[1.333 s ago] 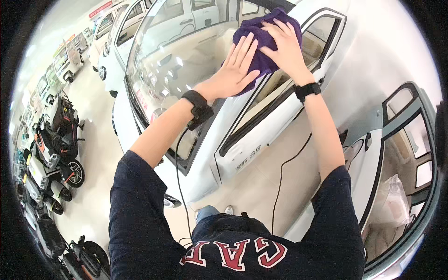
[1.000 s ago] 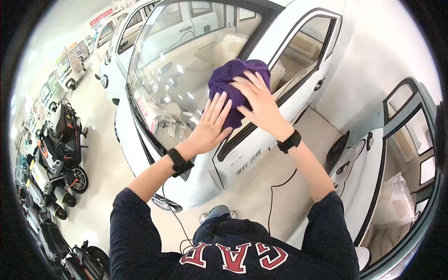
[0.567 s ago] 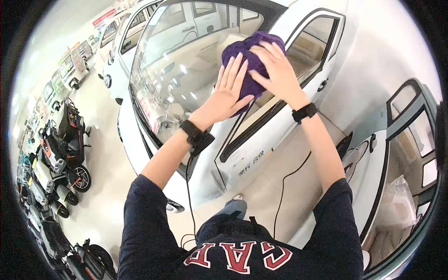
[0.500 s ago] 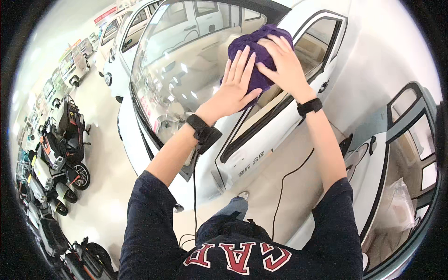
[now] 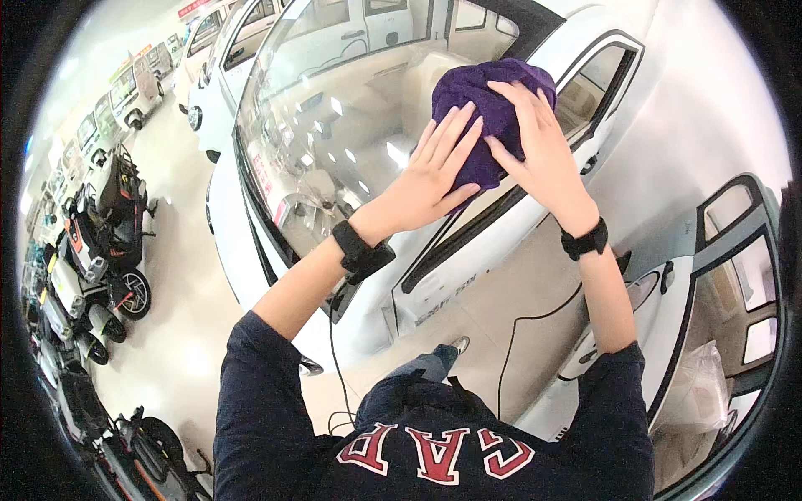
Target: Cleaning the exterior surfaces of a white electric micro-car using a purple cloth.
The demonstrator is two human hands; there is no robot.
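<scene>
We held our left hand (image 5: 422, 188) and right hand (image 5: 543, 159), fingers spread wide, on a bunched purple cloth (image 5: 480, 90) at the clear, curved windscreen (image 5: 368, 113) of a white vehicle (image 5: 368, 317).

The head view comes from the left of two fisheye cameras worn on the person's head, looking steeply down and forward over the chest. A round black rim encloses it, and straight edges bow toward that rim. Nearest the lens, a dark navy short-sleeved shirt with red, white-edged letters (image 5: 409, 451) spans the lower edge; a light-coloured shoe (image 5: 462, 344) shows beyond it, far below. The bare hands (image 5: 543, 163) appear farther out, above centre, over a crumpled purple cloth (image 5: 476, 100). Behind them stands a white car with a broad clear windshield (image 5: 359, 309). The left side sees farthest, past dark parked scooters (image 5: 104, 225) on a glossy pale floor (image 5: 184, 250); the right side meets a nearer white-and-grey vehicle (image 5: 639, 338).
</scene>
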